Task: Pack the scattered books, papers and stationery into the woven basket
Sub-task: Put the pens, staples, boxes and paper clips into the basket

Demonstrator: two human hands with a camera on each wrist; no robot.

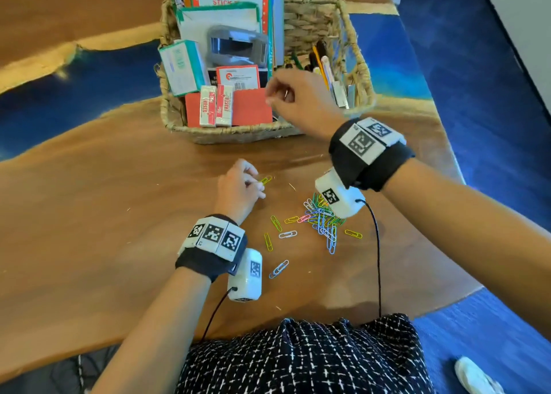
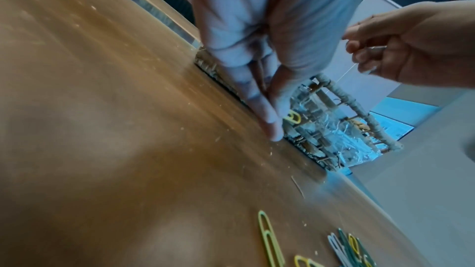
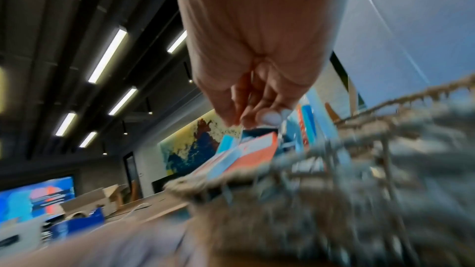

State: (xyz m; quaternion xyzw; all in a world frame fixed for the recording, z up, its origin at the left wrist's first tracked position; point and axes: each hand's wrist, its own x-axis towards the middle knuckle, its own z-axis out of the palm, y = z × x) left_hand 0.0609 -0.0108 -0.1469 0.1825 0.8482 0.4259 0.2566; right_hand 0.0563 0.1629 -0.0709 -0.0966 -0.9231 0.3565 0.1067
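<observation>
Top centre, the woven basket [image 1: 238,134] holds notebooks, erasers [image 1: 215,105] and pens [image 1: 320,62]. Left hand [image 1: 238,189] pinches a yellow paper clip [image 1: 266,180]; right hand [image 1: 293,95] hovers curled over it, its grasp unclear.

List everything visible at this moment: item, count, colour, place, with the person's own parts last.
woven basket: one, tan, table centre.
books and papers: several, green- and orange-edged, upright in the basket.
tape dispenser: one, grey, in the basket.
erasers: two, white and red, basket front.
pens: several, basket's right section.
paper clips: many, mixed colours, loose on the table.
yellow clip: one, at left fingertips.
left hand: on the table.
right hand: over the basket, contents unclear.
</observation>
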